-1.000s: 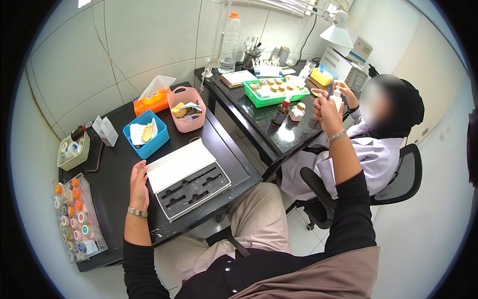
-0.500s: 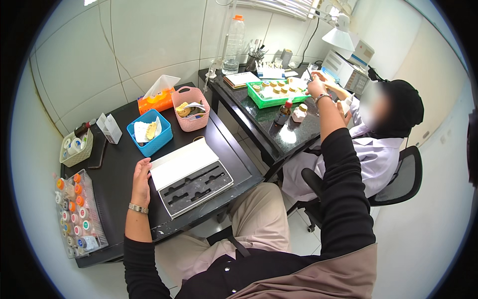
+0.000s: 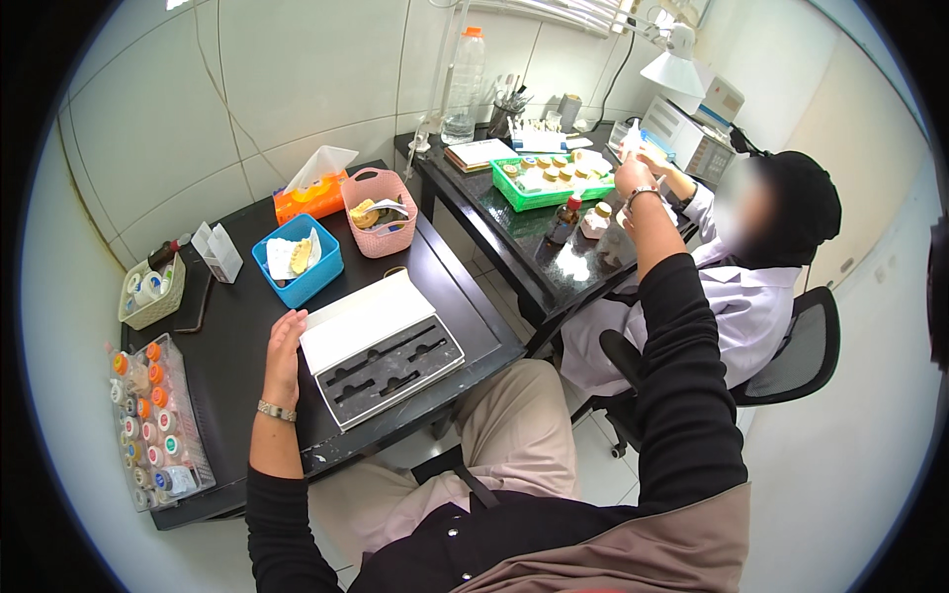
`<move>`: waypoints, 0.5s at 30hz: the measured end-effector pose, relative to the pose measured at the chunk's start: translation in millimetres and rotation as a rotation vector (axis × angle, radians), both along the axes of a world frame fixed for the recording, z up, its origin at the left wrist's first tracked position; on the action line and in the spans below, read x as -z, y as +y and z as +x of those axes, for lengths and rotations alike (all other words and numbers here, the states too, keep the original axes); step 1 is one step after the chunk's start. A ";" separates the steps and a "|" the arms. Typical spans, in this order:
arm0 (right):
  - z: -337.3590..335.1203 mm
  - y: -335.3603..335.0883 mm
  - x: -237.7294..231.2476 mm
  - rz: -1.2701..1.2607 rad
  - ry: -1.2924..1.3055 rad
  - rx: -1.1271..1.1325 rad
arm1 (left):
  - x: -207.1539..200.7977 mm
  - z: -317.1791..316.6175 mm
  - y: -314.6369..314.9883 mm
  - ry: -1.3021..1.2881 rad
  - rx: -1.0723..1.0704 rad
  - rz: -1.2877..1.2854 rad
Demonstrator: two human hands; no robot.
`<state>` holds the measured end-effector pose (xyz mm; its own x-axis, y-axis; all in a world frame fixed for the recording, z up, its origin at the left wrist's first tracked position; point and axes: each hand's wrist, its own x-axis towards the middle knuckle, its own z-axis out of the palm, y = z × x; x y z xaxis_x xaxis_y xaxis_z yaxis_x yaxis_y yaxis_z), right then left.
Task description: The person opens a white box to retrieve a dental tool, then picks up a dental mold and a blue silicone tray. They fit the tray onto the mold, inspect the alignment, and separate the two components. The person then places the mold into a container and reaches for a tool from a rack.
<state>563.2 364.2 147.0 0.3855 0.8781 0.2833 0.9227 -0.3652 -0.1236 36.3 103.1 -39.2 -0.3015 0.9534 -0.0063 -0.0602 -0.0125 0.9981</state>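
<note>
Landmark case: We find a white hinged case (image 3: 361, 324) open on the black table (image 3: 445, 287), lid laid back on the far side, dark foam insert (image 3: 415, 366) with cut slots facing up.
Left hand: We note the left hand (image 3: 284, 351) at the left edge of the case, open, fingers straight and close together; whether it touches the lid we cannot tell.
Right hand: We record the right hand (image 3: 636, 176) well apart from the case, beyond it to the right, with fingers curled, meeting the hands of a co-worker (image 3: 732, 316) in a white coat. We cannot tell what, if anything, it grips.
Blue basket: Just beyond the case we see a blue basket (image 3: 314, 288) holding a pale yellow dental model (image 3: 301, 259) and white tissue.
Pink basket: Also beyond the case, right of the blue one, a pink basket (image 3: 390, 241) holds yellowish casts.
Jar tray: Left of the case we log a clear tray (image 3: 198, 435) of jars with orange, white and green caps.
Second table: Beyond and right of the case stand a green basket (image 3: 534, 202) of gold-lidded jars and a red-capped brown bottle (image 3: 562, 224).
</note>
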 end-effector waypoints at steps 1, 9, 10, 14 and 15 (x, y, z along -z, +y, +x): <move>45.2 20.8 8.3 0.011 -0.133 0.028 | 2.4 9.8 9.9 -0.015 0.039 0.012; 60.2 53.8 13.3 -0.032 0.016 0.074 | -3.9 8.9 5.1 0.025 0.060 -0.007; 59.7 55.8 14.2 -0.036 -0.035 0.078 | -2.0 6.6 5.2 0.036 0.049 -0.008; 19.2 50.9 11.0 -0.120 0.225 0.026 | -11.7 0.1 -6.7 0.041 -0.041 -0.037; 78.3 61.9 4.5 -0.104 -0.020 0.048 | -9.0 13.8 7.2 0.017 0.021 -0.016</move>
<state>641.5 426.1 142.6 0.4226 0.8839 0.2002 0.9059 -0.4186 -0.0641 50.0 110.2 -30.2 -0.2818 0.9593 -0.0165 -0.0435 0.0044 0.9990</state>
